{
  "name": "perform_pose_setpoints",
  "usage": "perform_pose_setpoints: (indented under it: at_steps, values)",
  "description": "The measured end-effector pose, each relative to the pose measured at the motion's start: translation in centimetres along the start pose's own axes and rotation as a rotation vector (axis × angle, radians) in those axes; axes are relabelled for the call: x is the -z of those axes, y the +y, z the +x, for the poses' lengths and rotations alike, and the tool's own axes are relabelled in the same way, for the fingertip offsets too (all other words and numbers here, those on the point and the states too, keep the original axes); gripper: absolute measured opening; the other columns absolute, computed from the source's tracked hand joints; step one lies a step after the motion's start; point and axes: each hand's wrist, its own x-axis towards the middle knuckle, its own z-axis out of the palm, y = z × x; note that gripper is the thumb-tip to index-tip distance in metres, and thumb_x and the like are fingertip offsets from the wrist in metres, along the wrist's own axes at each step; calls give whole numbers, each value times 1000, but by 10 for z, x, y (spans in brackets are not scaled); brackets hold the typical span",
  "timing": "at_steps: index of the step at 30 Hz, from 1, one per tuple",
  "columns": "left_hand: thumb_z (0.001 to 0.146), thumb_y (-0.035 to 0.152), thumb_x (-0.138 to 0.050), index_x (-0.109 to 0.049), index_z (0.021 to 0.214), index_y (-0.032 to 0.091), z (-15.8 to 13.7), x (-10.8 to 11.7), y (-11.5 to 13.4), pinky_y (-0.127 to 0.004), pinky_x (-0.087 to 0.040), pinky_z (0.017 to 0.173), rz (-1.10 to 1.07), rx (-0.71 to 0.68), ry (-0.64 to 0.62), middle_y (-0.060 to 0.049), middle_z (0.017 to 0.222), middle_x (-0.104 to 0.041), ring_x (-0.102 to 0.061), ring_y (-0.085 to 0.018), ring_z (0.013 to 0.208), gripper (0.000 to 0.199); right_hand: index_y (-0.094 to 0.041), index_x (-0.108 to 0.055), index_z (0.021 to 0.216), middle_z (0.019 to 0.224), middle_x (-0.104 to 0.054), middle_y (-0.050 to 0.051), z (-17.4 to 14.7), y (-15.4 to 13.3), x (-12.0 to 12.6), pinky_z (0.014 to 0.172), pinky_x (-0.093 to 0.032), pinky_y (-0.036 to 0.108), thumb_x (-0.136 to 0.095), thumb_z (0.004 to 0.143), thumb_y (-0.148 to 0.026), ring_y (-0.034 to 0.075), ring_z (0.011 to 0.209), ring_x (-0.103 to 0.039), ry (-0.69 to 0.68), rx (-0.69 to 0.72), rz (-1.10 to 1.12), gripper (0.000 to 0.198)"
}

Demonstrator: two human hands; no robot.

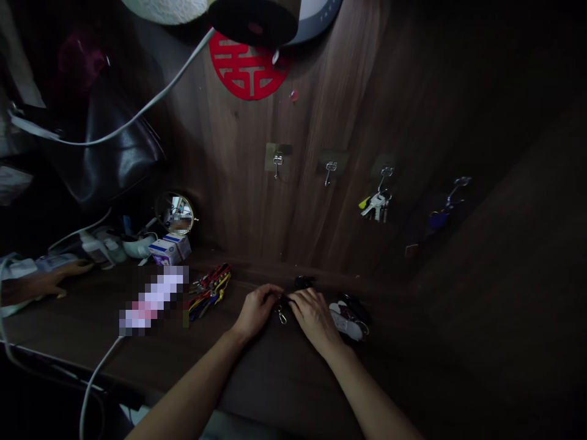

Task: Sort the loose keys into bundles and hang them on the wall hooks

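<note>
Both of my hands meet low over the dark wooden shelf (257, 360), on either side of a small dark keychain with a silver snap hook (281, 315). The fingers of my left hand (257, 311) pinch its left side. My right hand (314, 318) has its fingers closed at its right side and covers part of it. The snap hook hangs below, between my fingertips. Beyond my right hand lie black and pale key fobs (348, 321), and a small black item (303, 281) sits just behind it. Colourful cords with keys (208, 293) rest left of my left hand.
Several metal hooks (277, 164) are stuck to the wooden back panel; keys (378, 205) hang from one, a blue tag (439, 219) from another. A blurred-out phone-like item (153, 302) with a white cable, small boxes (169, 249), a round mirror (177, 214) and another person's hand (50, 281) are left.
</note>
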Motion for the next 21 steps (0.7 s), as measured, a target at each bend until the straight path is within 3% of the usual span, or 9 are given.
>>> perform_pose_setpoints:
  at_steps: [10,15,21]
  values:
    - [73,10,-48,-58,113,22,-4,-1,2,-25,-46,80,-11,-76,-136,-1,95,-68,-62,-15,86,42,-22,-56,86,84,-66,5,2,0,0,73,-41,34,-34,91,-24,21,81,-61,106,-120,154,23]
    - [71,7,-53,-53,116,23,-5,-2,6,-27,-44,88,-52,-148,-198,-2,109,-63,-59,-16,97,48,-22,-57,86,76,-66,3,4,1,-3,66,-46,30,-37,89,-32,20,71,-62,109,-275,477,23]
    - [77,19,-59,-54,115,24,-7,0,8,-29,-44,85,39,-249,-143,-5,108,-61,-55,-18,96,39,-19,-61,80,65,-64,2,8,3,-4,56,-48,27,-48,80,-48,18,60,-61,142,-443,895,32]
